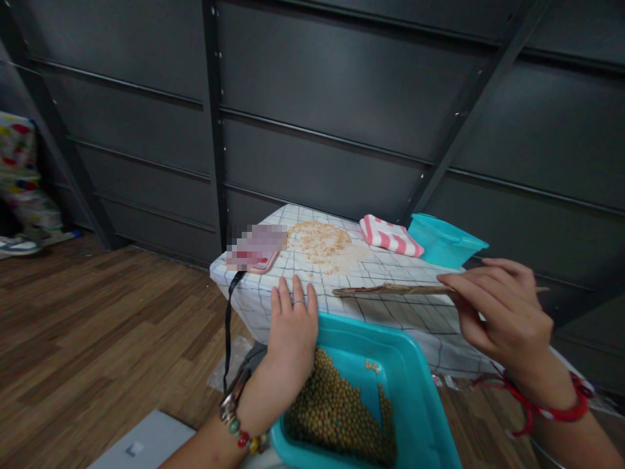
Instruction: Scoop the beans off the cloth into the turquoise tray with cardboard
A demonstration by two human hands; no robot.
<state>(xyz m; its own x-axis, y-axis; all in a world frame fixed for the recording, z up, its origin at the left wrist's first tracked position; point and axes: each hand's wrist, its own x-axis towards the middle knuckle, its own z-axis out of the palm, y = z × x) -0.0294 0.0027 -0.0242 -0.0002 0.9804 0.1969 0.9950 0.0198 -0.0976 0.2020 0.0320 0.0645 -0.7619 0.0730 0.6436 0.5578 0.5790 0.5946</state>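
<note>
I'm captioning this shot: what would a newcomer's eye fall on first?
Probably the turquoise tub of what look like beans at the bottom centre, by the left hand. Then the long brown stick in the right hand, pointing left across the checked cloth. Farther back, a pink-and-white striped towel lies beside a turquoise box.

No legible text or labels

Tray (pixel 426 391) is turquoise, beans (pixel 336 407) yellowish-brown, stick (pixel 390 290) brown, tablecloth (pixel 297 306) white with dark grid lines, towel (pixel 391 236) striped pink and white.
</note>
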